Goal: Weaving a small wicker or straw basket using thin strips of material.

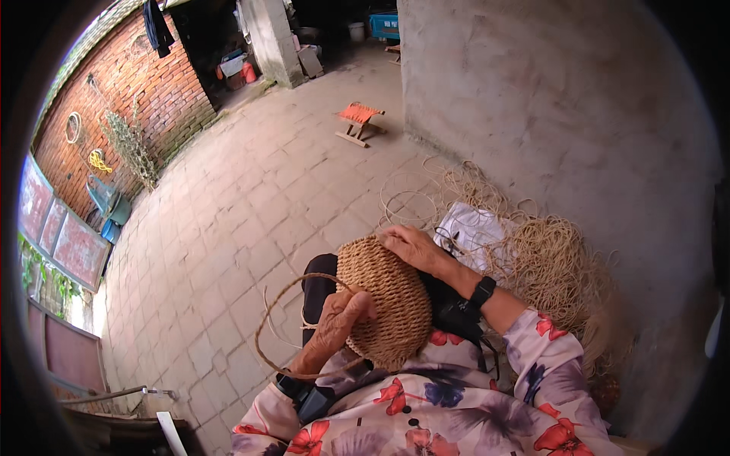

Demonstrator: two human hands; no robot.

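A tan woven straw basket (pixel 395 304) lies tilted across my lap, its ribbed side facing up. My left hand (pixel 340 323) is closed against its left side, the thumb on top and the fingertips hidden. A thin braided loop handle (pixel 262 327) arcs out leftward around my left wrist and meets the basket at both ends. My right hand (pixel 411 246) grips the far edge, fingers bent over it. From near the left hand a thin loose strand (pixel 268 304) sticks out. Whether either hand also pinches a strand cannot be made out.
On my right, a big heap of straw cord (pixel 559 266) lies against the grey wall (pixel 555 99), with a white cloth (pixel 471 232) beside it. A folding stool (pixel 357 118) with an orange seat stands ahead on the paved floor (pixel 205 251). A brick wall (pixel 122 106) is at left.
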